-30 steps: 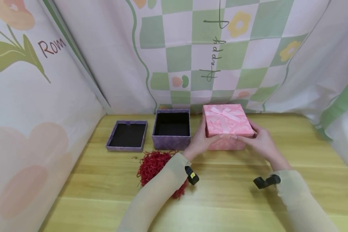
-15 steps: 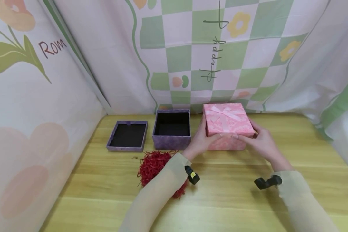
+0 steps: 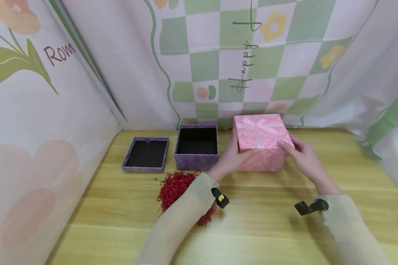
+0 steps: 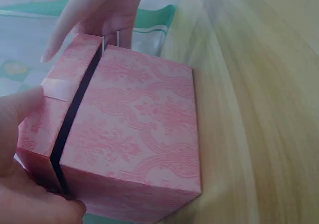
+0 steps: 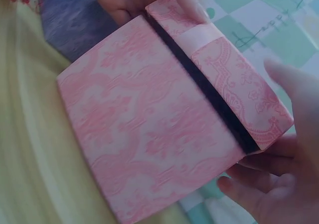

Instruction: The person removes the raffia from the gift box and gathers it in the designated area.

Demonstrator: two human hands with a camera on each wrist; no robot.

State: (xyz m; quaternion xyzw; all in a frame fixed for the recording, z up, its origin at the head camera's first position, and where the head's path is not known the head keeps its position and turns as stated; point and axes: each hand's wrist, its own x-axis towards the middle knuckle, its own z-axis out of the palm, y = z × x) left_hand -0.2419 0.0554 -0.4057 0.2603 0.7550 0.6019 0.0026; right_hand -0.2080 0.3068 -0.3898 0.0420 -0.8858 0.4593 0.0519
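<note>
- Square pink brocade-patterned card box [image 3: 262, 162]: on the pale wooden table [image 3: 252, 228], two o'clock from the red shredded paper [image 3: 175, 189].
- Pink ribbon-bowed lid [image 3: 266, 139]: sits high, black band showing beneath.
- Left hand [image 3: 229, 159], box's eight o'clock: thumb and fingers gripping the lid.
- Right hand [image 3: 303, 159], four o'clock: partly closed around the lid's corner.
- Purple black-lined square box [image 3: 196, 162]: nine o'clock.

Brown "Rom" lettering [image 3: 59, 54] on white left curtain [image 3: 69, 117], sideways "Happy" lettering [image 3: 244, 66] on checkered back curtain [image 3: 203, 31]
</note>
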